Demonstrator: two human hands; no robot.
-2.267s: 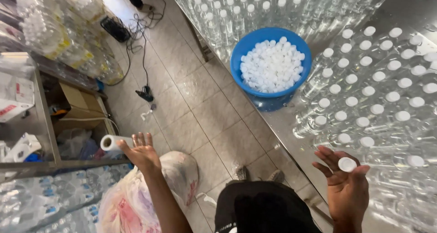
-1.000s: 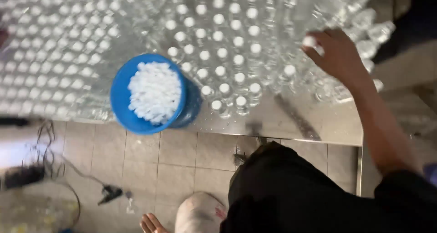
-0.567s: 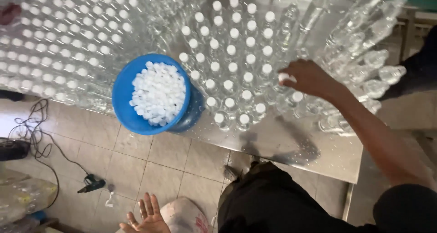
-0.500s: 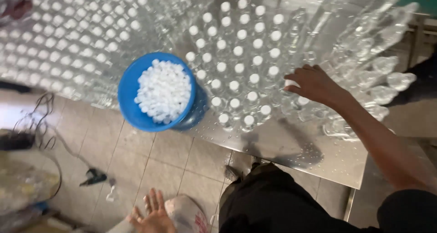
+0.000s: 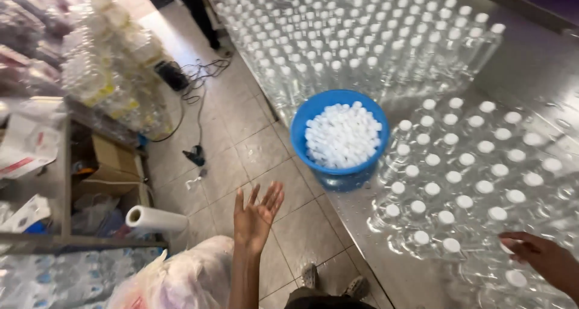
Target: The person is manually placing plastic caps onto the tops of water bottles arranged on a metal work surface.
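Note:
My left hand (image 5: 256, 213) is raised palm up over the tiled floor, fingers spread and holding nothing. A blue bowl (image 5: 306, 113) full of white bottle caps (image 5: 342, 134) sits at the edge of the steel table (image 5: 531, 73), up and to the right of that hand. At the lower right, my right hand (image 5: 540, 258) reaches among clear plastic bottles with white caps (image 5: 464, 170), its fingertips at a white cap (image 5: 505, 245) on one bottle. Whether it grips that cap is unclear.
More rows of clear bottles (image 5: 362, 37) cover the far part of the table. A white paper roll (image 5: 155, 219) lies on a cluttered shelf at left, above a stuffed plastic bag (image 5: 175, 279). Wrapped bottle packs (image 5: 108, 73) and cables (image 5: 193, 86) are on the floor.
The view has swung back left and down. My right hand moved from bottles farther on the table to the near lower-right ones. My left hand rose, palm up, toward the bowl.

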